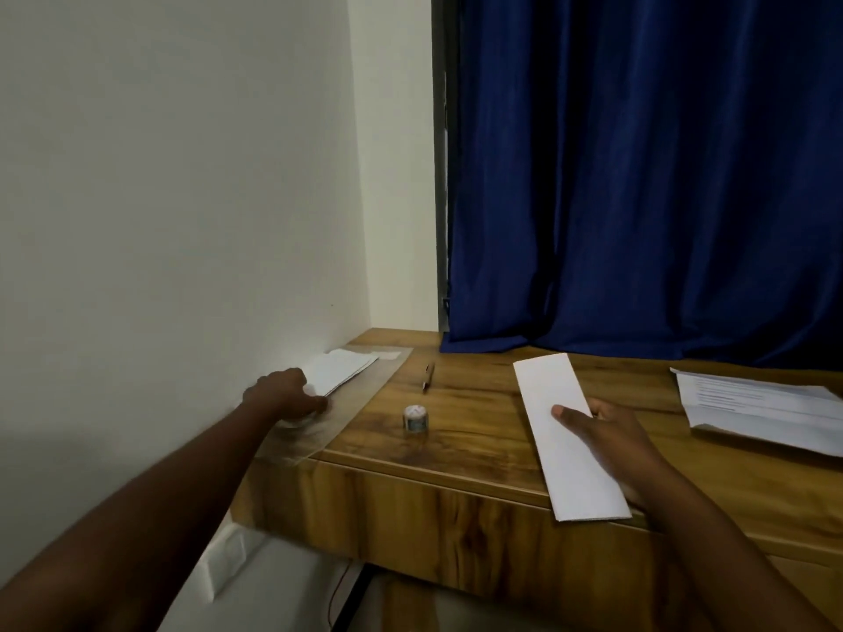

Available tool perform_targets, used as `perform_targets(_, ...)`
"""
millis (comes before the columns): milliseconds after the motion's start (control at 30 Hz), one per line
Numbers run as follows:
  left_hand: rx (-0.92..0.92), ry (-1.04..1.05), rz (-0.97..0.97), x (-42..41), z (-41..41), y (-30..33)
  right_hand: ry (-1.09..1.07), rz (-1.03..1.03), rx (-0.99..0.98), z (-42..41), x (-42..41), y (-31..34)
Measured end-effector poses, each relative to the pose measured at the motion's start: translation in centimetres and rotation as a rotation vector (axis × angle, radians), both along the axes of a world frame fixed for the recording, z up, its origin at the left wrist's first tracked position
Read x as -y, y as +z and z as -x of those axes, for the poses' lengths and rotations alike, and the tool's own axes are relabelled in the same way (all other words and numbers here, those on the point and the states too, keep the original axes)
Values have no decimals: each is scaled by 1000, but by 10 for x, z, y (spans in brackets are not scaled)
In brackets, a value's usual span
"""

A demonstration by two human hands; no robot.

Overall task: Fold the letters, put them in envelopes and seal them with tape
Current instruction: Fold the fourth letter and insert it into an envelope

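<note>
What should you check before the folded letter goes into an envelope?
1. Letter folded into a strip: ok. The folded letter is long and narrow, held in the right hand.
2. Envelope in reach: ok. The left hand is on the near end of the envelopes by the wall.
3. One envelope picked out: cannot tell. The fingers hide that end of the pile.
4. Envelope flap open: cannot tell.
5. Tape ready: ok. The tape roll stands on the desk between the hands.
6. More letters waiting: ok. Printed sheets lie at the right.
</note>
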State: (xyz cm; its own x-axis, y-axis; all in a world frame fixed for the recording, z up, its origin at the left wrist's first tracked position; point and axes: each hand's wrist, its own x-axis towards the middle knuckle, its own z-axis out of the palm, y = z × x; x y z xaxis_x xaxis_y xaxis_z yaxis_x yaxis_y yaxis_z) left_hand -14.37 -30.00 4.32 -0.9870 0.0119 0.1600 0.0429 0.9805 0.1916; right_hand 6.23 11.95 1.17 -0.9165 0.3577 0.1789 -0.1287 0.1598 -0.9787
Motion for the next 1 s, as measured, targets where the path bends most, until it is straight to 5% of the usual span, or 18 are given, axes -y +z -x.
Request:
perform_targets(400,-132,23,57,-12,1,15,7,69,-9,3,-4,-5)
perform_targets(1000,-71,107,-317,-10,9,36,-52,23,-14,6,-2,-4)
